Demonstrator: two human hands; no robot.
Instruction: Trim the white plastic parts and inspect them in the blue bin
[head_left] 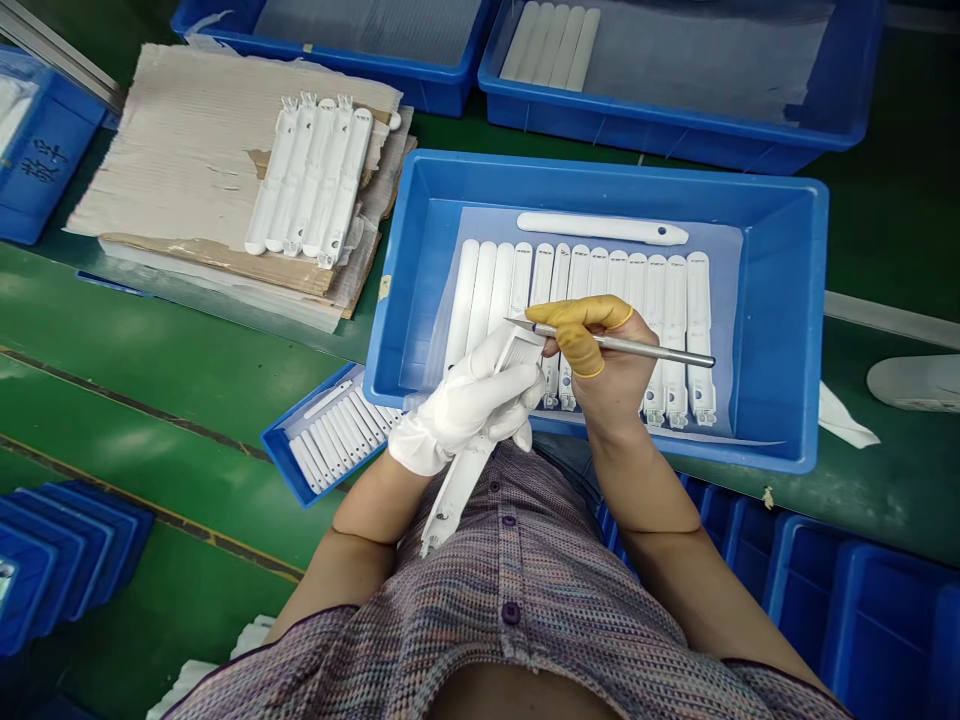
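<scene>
The left hand [469, 400], in a white glove, has its grip closed around a long white plastic part [459, 490], which slants from the middle of the view down toward 7 o'clock, over the person's shirt. The right hand [611, 375], with yellow covers on thumb and forefinger, pinches a thin metal knife [645, 348]. The knife's tip touches the upper end of the held part and its handle points toward 3 o'clock.

Just beyond both hands, a blue tray [780, 330] on the green worktop [150, 350] holds a row of white parts [660, 320] side by side. One more part [600, 228] lies crosswise at the row's 12 o'clock end. At 10 o'clock, five parts [311, 175] rest on a stack of cardboard [187, 160]. At 8 o'clock, a small blue tray [281, 445] holds thin white strips.
</scene>
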